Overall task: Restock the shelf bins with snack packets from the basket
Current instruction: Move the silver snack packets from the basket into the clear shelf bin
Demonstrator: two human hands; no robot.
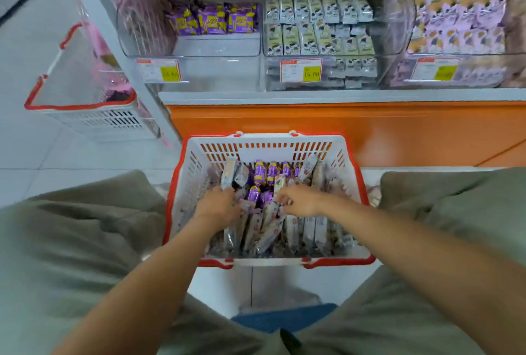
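in the white slotted basket with red rim (267, 152), the small purple snack packets (260, 174) stand upright just beyond and between the left hand (219, 202) and right hand (300, 201), equally near both. fingers (285, 200) of both curl among packets; whether they grip one i cannot tell

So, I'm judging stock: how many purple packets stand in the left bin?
3, in a row in the left bin: left packet, middle packet, right packet. Others may hide behind.

both forearms (159, 263) bare and stretched forward and down, left hand (219, 204) palm down with fingers curled under, right hand (299, 200) near it, fingers curled too, grip kinda hard to tell
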